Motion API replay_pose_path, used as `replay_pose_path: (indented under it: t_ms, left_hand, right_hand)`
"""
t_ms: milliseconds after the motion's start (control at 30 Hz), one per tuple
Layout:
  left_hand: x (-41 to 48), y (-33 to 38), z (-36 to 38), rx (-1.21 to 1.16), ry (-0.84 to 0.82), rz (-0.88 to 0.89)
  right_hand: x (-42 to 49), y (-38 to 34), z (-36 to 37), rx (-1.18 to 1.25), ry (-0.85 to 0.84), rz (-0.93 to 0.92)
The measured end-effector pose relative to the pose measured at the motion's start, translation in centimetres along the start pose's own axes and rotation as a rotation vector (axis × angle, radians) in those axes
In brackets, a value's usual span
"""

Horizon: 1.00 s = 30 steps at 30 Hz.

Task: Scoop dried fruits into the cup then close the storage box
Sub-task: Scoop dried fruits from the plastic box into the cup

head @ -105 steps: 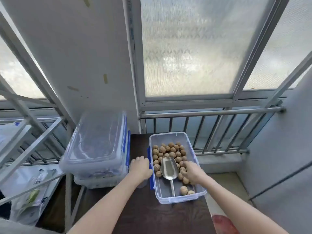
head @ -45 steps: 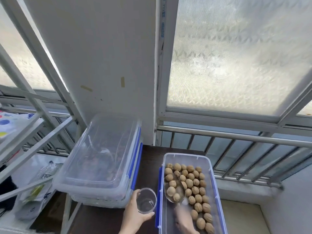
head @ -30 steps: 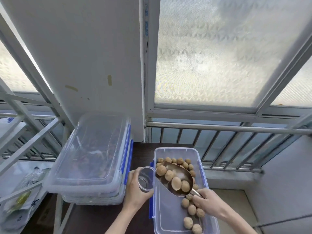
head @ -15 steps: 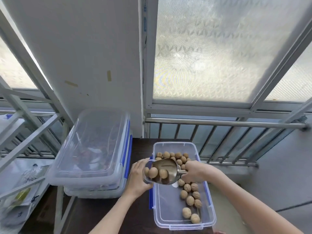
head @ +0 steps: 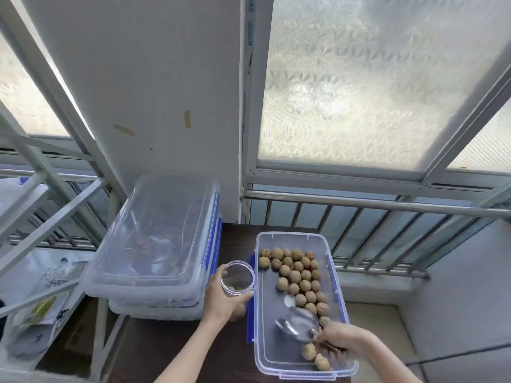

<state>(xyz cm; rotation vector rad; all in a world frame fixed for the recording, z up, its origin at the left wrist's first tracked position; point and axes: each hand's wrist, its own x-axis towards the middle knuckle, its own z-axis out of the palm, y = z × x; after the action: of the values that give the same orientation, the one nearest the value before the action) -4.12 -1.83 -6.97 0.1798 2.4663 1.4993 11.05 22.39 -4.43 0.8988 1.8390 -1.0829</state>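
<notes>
An open clear storage box (head: 338, 295) with blue clips sits on the dark table, holding several round brown dried fruits (head: 295, 276). My left hand (head: 224, 301) grips a clear plastic cup (head: 237, 278) just left of the box, with a little brown showing at its bottom. My right hand (head: 339, 338) holds the handle of a metal scoop (head: 297, 326), which lies low inside the box near its front end, its bowl empty.
Two stacked lidded clear boxes (head: 154, 252) stand left of the cup. A metal railing (head: 387, 205) and frosted window run behind the table. A white metal rack (head: 41, 217) with bags stands at far left. The table edge drops off right of the box.
The scoop, which was tipped with fruits at the cup's mouth, has come back down empty into the front of the box. The cup stays in my left hand.
</notes>
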Motion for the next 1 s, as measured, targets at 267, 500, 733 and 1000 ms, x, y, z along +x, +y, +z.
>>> replay_pose_path:
  t_ms: [267,500,733,1000]
  left_hand:
    - [-0.1,0.6,-0.4,-0.03,0.014,0.014]
    - [0.1,-0.1,-0.8,-0.049,0.005,-0.022]
    - [0.0,-0.5,-1.0,-0.064,0.004,-0.04]
    - [-0.3,-0.4,-0.8,-0.043,-0.006,-0.026]
  right_hand:
    - [11.4,-4.5,7.1,0.477,0.052,-0.051]
    - [14.6,-8.0,7.1,0.634,0.07,-0.091]
    - [14.9,-10.3,4.4,0.89,-0.002,-0.087]
    - [15.6,-10.2,3.7,1.004,-0.114,-0.095]
